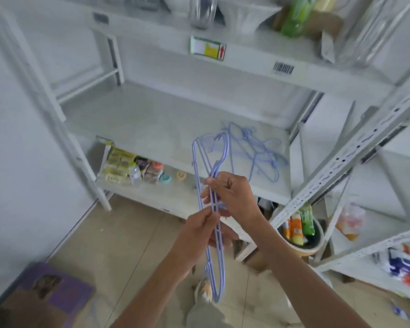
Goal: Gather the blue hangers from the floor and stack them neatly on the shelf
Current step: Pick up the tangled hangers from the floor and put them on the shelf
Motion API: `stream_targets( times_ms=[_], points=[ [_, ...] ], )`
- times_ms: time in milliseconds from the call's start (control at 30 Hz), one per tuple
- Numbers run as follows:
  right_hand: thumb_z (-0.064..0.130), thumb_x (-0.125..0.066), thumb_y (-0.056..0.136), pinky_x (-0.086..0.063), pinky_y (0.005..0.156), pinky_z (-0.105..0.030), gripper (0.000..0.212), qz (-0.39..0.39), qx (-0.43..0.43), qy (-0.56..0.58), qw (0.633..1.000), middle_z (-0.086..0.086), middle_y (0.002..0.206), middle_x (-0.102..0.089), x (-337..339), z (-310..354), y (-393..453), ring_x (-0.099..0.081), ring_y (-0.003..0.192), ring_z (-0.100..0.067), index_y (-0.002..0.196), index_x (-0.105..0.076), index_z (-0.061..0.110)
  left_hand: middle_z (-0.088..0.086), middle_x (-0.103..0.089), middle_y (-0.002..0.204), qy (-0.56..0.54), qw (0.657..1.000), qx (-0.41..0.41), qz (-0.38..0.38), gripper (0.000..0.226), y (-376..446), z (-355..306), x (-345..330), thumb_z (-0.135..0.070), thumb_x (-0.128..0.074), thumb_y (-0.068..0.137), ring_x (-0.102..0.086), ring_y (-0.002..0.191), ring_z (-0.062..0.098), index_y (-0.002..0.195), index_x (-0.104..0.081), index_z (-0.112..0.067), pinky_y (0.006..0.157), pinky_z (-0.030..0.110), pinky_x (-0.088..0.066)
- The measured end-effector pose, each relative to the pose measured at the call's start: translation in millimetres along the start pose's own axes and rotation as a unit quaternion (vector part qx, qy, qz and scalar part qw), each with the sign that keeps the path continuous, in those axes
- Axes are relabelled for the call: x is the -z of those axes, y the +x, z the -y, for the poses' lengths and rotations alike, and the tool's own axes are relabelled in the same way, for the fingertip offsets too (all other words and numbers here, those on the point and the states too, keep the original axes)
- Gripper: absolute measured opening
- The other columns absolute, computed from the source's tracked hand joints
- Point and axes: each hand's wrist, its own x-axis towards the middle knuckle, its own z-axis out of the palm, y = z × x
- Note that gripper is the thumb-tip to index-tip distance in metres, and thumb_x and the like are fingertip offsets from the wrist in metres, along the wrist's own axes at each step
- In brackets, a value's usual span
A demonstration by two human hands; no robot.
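- At the lower left corner of the floor we see a purple and brown box point(55, 294) lying flat on the beige tiles.
- On the bottom shelf board point(152, 192), towards its left end, we see yellow packets point(117, 162), a small clear bottle point(135, 175) and some small jars beside them.
- Our left hand point(199, 233) is closed in a pinch around the bundle of blue hangers point(210, 209), thumb and fingers pressed on the thin bars about halfway down.
- The bundle is several thin, pale blue wire-like hangers held together on edge, so they look like one long narrow loop; the hooks are at the top, over the front edge of the middle shelf point(152, 121), and the lower end hangs down over the floor.
- Our right hand point(232, 195) grips the same bundle just above the left hand, fingers curled round the bars.
- On the middle shelf, near its front right corner, we see a loose pile of blue hangers point(256, 150) lying flat and tangled, crossing each other at odd angles.
- Further right, below that shelf, a round bucket point(301, 249) holds orange and green packets.
- At the right edge a second white rack point(365, 143) slants across the view.
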Motion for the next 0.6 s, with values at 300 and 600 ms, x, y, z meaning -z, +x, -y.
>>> stream_targets(
  times_ms=[300, 600],
  points=[
    [0.011, -0.039, 0.11, -0.043, 0.044, -0.027, 0.02, -0.113, -0.042, 0.016, 0.993, -0.016, 0.078, -0.075, 92.6, -86.2, 137.4, -0.066, 0.051, -0.028, 0.101, -0.057, 0.007, 0.007, -0.082, 0.09, 0.022, 0.992, 0.039, -0.116, 0.033, 145.1, 15.8, 5.9, -0.019, -0.039, 0.112, -0.08, 0.074, 0.026, 0.1, -0.065, -0.001, 0.062, 0.03, -0.062],
    [0.028, -0.038, 0.112, -0.054, 0.062, -0.022, 0.028, -0.165, -0.129, 0.382, 0.9, 0.004, 0.079, -0.072, 207.0, -167.2, 245.1, -0.069, 0.069, -0.013, 0.089, -0.052, 0.022, 0.016, -0.08, 0.094, 0.021, 0.989, 0.056, -0.137, 0.033, 272.0, 27.1, 4.1, -0.017, -0.042, 0.112, -0.08, 0.077, 0.03, 0.103, -0.061, 0.008, 0.067, 0.026, -0.061]
  ],
)
